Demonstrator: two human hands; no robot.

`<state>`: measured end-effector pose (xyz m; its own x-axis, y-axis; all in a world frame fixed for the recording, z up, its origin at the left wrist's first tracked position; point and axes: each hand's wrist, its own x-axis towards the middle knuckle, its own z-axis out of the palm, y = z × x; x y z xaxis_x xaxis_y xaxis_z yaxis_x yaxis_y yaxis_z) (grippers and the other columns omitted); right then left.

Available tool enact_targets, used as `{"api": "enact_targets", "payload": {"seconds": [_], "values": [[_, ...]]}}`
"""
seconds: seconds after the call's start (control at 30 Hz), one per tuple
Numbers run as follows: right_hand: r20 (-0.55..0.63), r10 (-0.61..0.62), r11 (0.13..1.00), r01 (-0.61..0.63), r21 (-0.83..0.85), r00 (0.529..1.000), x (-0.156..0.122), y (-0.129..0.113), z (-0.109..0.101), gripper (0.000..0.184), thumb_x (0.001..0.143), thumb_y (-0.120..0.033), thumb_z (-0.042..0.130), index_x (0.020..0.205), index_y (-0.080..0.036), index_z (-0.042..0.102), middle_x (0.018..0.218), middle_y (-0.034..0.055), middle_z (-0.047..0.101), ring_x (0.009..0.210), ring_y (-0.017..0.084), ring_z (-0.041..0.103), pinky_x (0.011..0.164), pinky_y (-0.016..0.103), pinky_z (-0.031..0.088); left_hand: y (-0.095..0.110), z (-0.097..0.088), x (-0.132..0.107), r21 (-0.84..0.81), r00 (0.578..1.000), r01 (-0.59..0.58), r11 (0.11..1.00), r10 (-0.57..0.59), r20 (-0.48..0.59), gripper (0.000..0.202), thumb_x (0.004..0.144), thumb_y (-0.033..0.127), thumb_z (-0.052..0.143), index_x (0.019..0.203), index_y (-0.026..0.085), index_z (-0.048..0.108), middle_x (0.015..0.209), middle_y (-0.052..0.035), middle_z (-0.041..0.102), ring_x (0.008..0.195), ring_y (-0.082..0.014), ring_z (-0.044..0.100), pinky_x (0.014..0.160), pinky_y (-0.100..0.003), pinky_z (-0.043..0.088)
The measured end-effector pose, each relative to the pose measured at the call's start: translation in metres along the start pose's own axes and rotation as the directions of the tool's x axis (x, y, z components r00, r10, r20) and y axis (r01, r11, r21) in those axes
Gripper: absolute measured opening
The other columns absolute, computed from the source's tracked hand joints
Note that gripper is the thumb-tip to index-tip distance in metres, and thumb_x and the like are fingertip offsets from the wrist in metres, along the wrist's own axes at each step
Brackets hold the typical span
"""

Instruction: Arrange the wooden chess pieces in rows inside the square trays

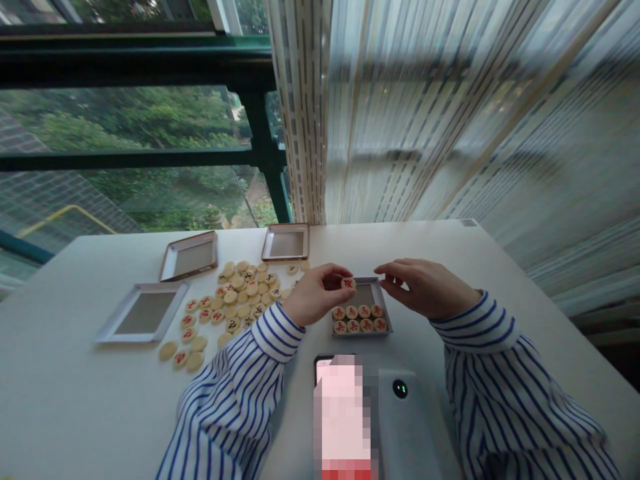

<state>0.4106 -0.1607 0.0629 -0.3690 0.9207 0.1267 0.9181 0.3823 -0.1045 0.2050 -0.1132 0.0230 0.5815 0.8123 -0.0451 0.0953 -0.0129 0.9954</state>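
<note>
A round wooden Chinese chess piece [349, 284] with a red character is pinched in my left hand [317, 291], over the left part of a shallow box [389, 327]. Two rows of red-marked pieces [359, 319] lie in the box's near half, and its grey bottom shows behind them. My right hand [425, 285] hovers at the box's right edge, fingers apart, with nothing in it. Left of my left hand spreads a heap of loose chess pieces [243, 297], some face down, others with red or black characters.
Three more shallow trays stand on the white table [55, 373]: a pale one [143, 313] at left, a brown-rimmed one [189, 256] behind it, another [285, 242] near the back edge. A phone [342, 413] and a white power bank [407, 420] lie nearest me. A curtain [425, 120] hangs behind.
</note>
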Motion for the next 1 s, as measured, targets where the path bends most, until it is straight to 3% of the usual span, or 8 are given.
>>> {"api": "enact_targets", "payload": {"seconds": [0.2, 0.67, 1.0], "values": [[0.031, -0.024, 1.0, 0.024, 0.015, 0.999, 0.0, -0.001, -0.001, 0.026, 0.082, -0.026, 0.043, 0.102, -0.02, 0.059, 0.085, 0.0043, 0.065, 0.072, 0.013, 0.058, 0.063, 0.024, 0.042, -0.001, 0.002, 0.001, -0.085, 0.999, 0.037, 0.996, -0.038, -0.004, 0.029, 0.063, 0.022, 0.067, 0.09, 0.013, 0.06, 0.074, -0.0023, 0.062, 0.066, -0.0095, 0.057, 0.064, -0.024, 0.045], [0.061, -0.048, 0.995, 0.042, 0.094, 0.997, 0.0, -0.007, -0.004, 0.023, 0.082, -0.025, 0.043, 0.096, -0.02, 0.061, 0.08, 0.0036, 0.065, 0.067, 0.013, 0.056, 0.061, 0.023, 0.039, 0.003, 0.011, -0.001, 0.077, 0.993, 0.116, 0.99, -0.114, -0.024, 0.032, 0.069, 0.028, 0.062, 0.096, 0.012, 0.066, 0.068, -0.0032, 0.065, 0.06, -0.0099, 0.053, 0.061, -0.025, 0.044], [0.079, -0.068, 0.99, 0.058, 0.128, 0.995, 0.002, -0.011, 0.0, 0.022, 0.081, -0.024, 0.045, 0.095, -0.019, 0.061, 0.082, 0.004, 0.065, 0.069, 0.013, 0.057, 0.063, 0.023, 0.04, -0.004, 0.014, 0.002, 0.06, 0.993, 0.121, 0.991, -0.121, -0.005, 0.03, 0.074, 0.025, 0.056, 0.1, 0.011, 0.063, 0.07, -0.0029, 0.064, 0.059, -0.0091, 0.053, 0.061, -0.024, 0.044]]}}
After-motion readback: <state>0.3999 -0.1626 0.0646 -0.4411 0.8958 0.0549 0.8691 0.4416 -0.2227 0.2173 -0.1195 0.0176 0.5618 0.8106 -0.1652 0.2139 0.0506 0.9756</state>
